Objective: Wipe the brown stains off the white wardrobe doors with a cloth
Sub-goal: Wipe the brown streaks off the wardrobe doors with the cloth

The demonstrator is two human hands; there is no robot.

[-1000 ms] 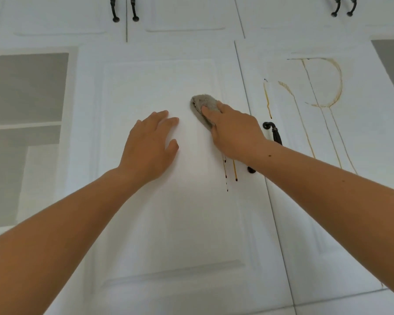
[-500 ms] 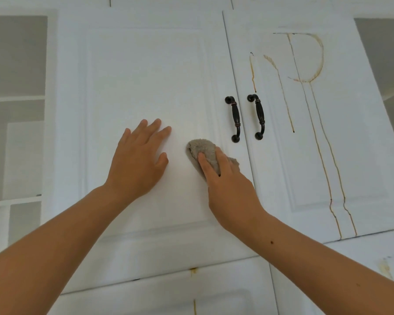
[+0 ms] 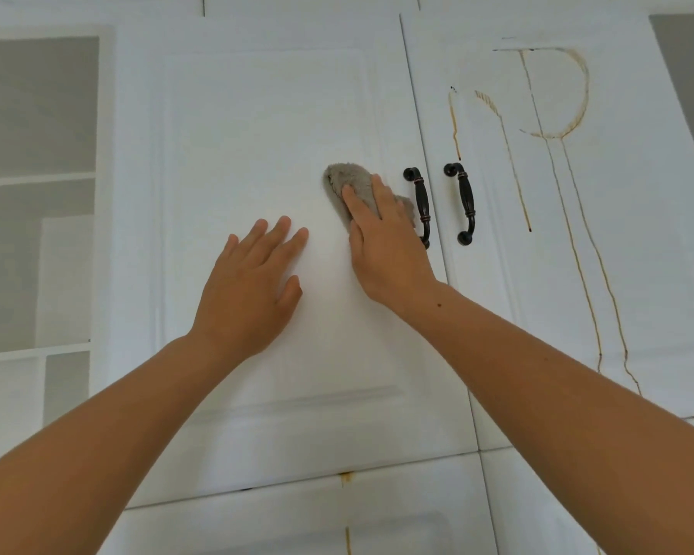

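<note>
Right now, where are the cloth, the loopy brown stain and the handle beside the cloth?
cloth [image 3: 342, 181], head view, its fluffy upper left end.
loopy brown stain [image 3: 586, 94], head view, right side of its curve.
handle [image 3: 422, 200], head view, middle of its dark bar.

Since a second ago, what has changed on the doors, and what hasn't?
The right hand swept the cloth down the left door, then back up beside its handle; the brown drips there are gone. The left hand stays flat on that door; the stains on the right door remain.
</note>
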